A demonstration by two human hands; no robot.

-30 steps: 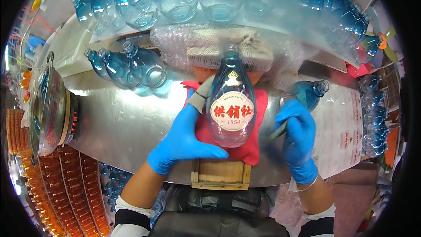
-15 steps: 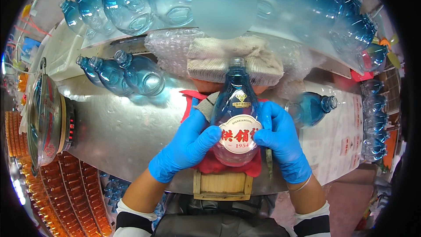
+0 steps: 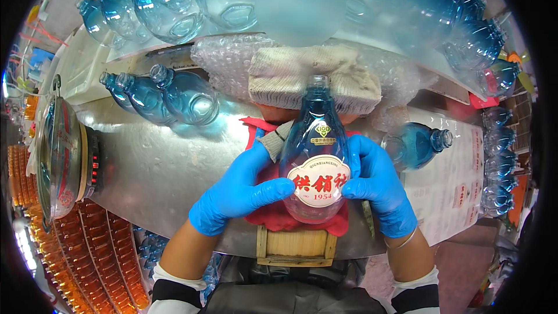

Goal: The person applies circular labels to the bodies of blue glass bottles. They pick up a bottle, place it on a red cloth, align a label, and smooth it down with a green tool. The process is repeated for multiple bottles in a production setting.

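A blue glass bottle (image 3: 317, 142) leans with its neck away from me, clear toward its base. On its front sits a scalloped cream label (image 3: 317, 166) with red lettering. My left hand (image 3: 235, 192), in a blue glove, holds the left side, its thumb at the label's edge. My gloved right hand (image 3: 381, 189) grips the other side, thumb on the label's right edge. A red cloth (image 3: 264, 216) lies under the bottle, and the neck reaches over a folded white knit cloth (image 3: 282, 78). By my left fingers is a grey cloth-like piece (image 3: 275, 141).
Three blue bottles (image 3: 195, 99) stand at the left and one lies tilted (image 3: 419, 144) at the right. Many more (image 3: 226, 0) line the far side, by bubble wrap (image 3: 221, 61). A wooden frame (image 3: 296, 244) sits at the metal table's (image 3: 151, 168) near edge; a round scale (image 3: 64, 157) stands left.
The bottle has shifted slightly right and toward me. My left hand has moved a little left, its thumb straighter; my right hand has shifted slightly right.
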